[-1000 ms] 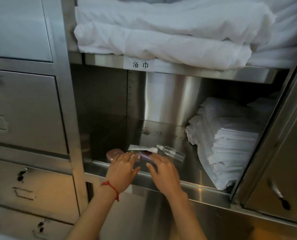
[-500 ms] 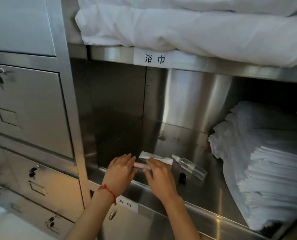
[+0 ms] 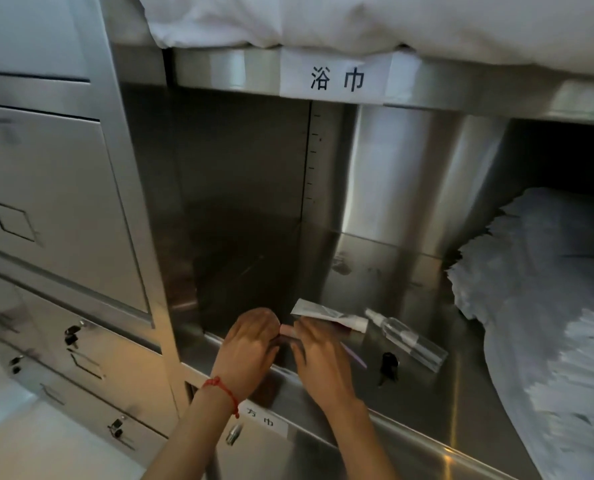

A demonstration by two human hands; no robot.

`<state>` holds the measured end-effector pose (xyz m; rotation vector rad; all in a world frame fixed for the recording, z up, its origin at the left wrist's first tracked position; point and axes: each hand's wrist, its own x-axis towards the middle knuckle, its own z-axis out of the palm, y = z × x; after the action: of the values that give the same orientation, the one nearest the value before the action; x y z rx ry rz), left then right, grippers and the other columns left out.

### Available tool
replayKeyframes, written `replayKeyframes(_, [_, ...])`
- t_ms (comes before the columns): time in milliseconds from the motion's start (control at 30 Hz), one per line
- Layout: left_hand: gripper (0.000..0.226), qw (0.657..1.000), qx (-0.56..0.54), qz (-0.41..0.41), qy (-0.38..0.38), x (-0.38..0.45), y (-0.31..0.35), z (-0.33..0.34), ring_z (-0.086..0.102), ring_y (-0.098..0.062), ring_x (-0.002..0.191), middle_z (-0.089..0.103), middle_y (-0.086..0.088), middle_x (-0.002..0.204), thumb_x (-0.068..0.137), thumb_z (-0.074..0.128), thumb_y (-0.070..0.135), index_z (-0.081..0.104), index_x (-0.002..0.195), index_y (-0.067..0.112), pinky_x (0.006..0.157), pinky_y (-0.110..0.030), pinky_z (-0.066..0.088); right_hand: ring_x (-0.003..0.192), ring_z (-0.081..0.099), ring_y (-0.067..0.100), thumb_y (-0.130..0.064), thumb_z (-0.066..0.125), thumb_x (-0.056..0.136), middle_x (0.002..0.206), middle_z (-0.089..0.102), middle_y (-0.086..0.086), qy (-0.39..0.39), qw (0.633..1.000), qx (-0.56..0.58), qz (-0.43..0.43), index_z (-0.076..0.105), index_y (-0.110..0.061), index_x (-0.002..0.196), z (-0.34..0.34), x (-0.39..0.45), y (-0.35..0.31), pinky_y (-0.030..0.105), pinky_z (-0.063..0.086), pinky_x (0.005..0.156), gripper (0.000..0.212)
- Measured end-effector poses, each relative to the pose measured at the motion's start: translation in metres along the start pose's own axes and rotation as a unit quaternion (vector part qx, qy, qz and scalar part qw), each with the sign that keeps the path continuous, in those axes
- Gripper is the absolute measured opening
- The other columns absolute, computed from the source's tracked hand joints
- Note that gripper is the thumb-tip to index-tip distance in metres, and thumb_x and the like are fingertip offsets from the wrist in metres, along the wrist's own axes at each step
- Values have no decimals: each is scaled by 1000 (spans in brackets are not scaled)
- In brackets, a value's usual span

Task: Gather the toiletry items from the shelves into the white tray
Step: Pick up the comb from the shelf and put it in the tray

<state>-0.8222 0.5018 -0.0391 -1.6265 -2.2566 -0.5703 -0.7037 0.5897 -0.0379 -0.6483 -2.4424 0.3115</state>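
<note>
Left hand (image 3: pixel 250 344) w/ red wrist cord and right hand (image 3: pixel 318 355) both rest palm-down at front edge of steel shelf (image 3: pixel 409 386), fingers curled over a small pink item (image 3: pixel 286 330) between them; firm grip: cannot tell. White sachet (image 3: pixel 326 315) just behind fingertips; clear spray bottle (image 3: pixel 406 339) to its right, lying flat. Folded white cloths (image 3: pixel 548 306) stacked at shelf right

Hotel linen store: steel cabinet (image 3: pixel 132 237), stacked white towels (image 3: pixel 548 323), folded bedding (image 3: pixel 392 22), labelled shelf (image 3: pixel 333 79).
</note>
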Motion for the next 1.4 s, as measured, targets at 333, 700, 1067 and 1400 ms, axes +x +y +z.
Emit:
replayKeyframes(333, [51, 998, 34, 49, -13, 13, -29, 21, 68, -20, 98, 71, -4, 104, 54, 89, 29, 73, 101, 18, 88, -38, 47, 114, 59, 24, 1, 67, 79, 121, 63, 13, -24, 997, -65, 27, 66, -8, 115, 32, 10, -4, 37, 44, 102, 37])
replayKeyframes(700, [51, 997, 14, 77, -15, 17, -47, 33, 66, -22, 103, 69, -8, 111, 62, 87, 23, 71, 109, 12, 90, -41, 48, 98, 67, 23, 8, 74, 58, 105, 70, 12, 0, 995, -90, 47, 72, -6, 96, 42, 19, -7, 34, 54, 87, 40])
replayKeyframes(1067, [54, 993, 21, 101, 51, 11, -49, 32, 69, -22, 94, 72, -9, 102, 51, 92, 21, 74, 101, 9, 78, -42, 53, 80, 69, 20, 11, 78, 49, 86, 71, 5, 27, 996, -75, 44, 72, -11, 84, 43, 18, -11, 29, 56, 76, 41])
replayKeyframes(1400, [65, 991, 29, 116, 59, 1, -51, 33, 70, -21, 91, 72, -8, 100, 40, 94, 26, 73, 100, 10, 77, -41, 54, 76, 70, 19, 7, 84, 48, 83, 73, 5, 34, 994, -98, 43, 74, -11, 85, 44, 9, -15, 35, 58, 74, 42])
